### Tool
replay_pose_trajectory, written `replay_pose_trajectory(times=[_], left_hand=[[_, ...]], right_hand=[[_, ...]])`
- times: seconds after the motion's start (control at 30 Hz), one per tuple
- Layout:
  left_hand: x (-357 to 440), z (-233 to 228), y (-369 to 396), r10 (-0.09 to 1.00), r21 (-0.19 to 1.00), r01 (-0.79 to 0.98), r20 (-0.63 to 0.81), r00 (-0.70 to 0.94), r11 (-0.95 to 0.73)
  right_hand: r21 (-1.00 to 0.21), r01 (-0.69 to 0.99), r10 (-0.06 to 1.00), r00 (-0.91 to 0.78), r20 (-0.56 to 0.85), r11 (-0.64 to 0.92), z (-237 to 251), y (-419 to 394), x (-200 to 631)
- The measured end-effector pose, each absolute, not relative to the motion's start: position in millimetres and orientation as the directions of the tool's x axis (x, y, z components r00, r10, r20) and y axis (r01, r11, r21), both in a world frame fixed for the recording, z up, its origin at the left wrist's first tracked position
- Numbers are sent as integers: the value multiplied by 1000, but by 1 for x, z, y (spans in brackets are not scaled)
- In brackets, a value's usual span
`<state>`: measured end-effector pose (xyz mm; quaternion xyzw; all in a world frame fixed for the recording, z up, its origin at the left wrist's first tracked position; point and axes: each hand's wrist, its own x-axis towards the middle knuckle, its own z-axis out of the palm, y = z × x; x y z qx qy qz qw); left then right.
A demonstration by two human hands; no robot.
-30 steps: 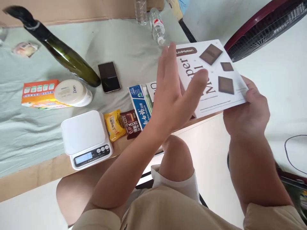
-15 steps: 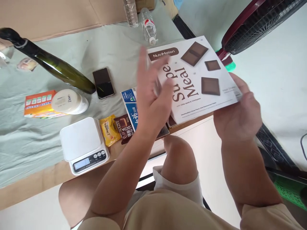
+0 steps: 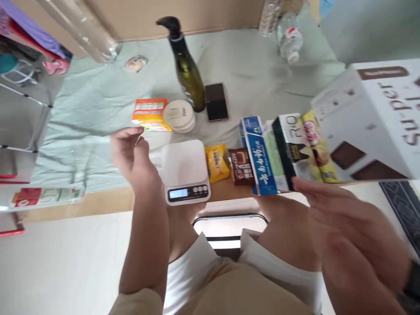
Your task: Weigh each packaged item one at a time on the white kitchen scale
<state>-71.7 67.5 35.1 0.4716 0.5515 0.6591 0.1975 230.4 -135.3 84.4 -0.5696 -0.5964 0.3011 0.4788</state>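
Observation:
My left hand (image 3: 133, 155) hovers left of a white kitchen scale (image 3: 183, 164), thumb and index finger a little apart, nothing visible between them. Just beyond it are an orange box (image 3: 150, 111) and a cream jar (image 3: 177, 114). My right hand (image 3: 344, 218), blurred, stretches its fingers toward the lower edge of a black-and-white R&O box (image 3: 293, 146); I cannot tell whether they touch. At far right stands the large white meal shake box (image 3: 364, 131). A yellow packet (image 3: 217, 162), a brown cocoa packet (image 3: 241, 166) and a blue toothpaste box (image 3: 260, 159) sit between scale and R&O box.
A dark green pump bottle (image 3: 188, 72) stands behind the jar, beside a black phone (image 3: 216, 102). Plastic bottles (image 3: 290, 39) lie at the back right. A small wrapped item (image 3: 136, 64) rests on the green cloth. Racks and clothing (image 3: 29, 26) are at left.
The view has swung left. My right hand has let go of the meal shake box, now at the row's right end. My left hand has moved away from it to the scale's left side.

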Motion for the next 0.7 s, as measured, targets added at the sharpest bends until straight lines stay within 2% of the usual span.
replay_pose_trajectory(times=[0.03,0.1,0.17,0.27,0.33,0.4,0.47,0.57,0.63,0.7], left_hand=[[-85,30,79,785,927,256,368,-498,-272],[-108,18,99,800,962,226,257,-542,-156],[-127,7,113,812,984,176,125,-571,-28],[-147,-4,126,834,989,111,-24,-552,102],[-155,-6,134,854,986,79,-83,-514,144],[-161,-8,141,874,984,41,-135,-466,173],[-164,-12,147,894,983,-1,-170,-415,186],[-167,-23,151,920,984,-52,-178,-349,171],[-169,-31,153,925,984,-70,-176,-338,162],[-171,-38,156,928,984,-83,-175,-330,157]], right_hand=[[-933,322,975,96,198,158,78,-109,210],[-939,295,980,37,196,177,67,-62,173],[-937,311,987,-27,156,157,58,-21,142],[-927,370,998,-23,60,64,48,27,102],[-893,440,995,-30,94,97,48,56,77],[-807,553,979,-100,180,205,52,86,52],[-664,687,955,-209,210,296,56,119,28],[-426,839,936,-347,59,338,54,170,1],[-349,889,938,-341,-68,297,45,200,-4],[-327,907,937,-323,-133,266,33,222,0]])
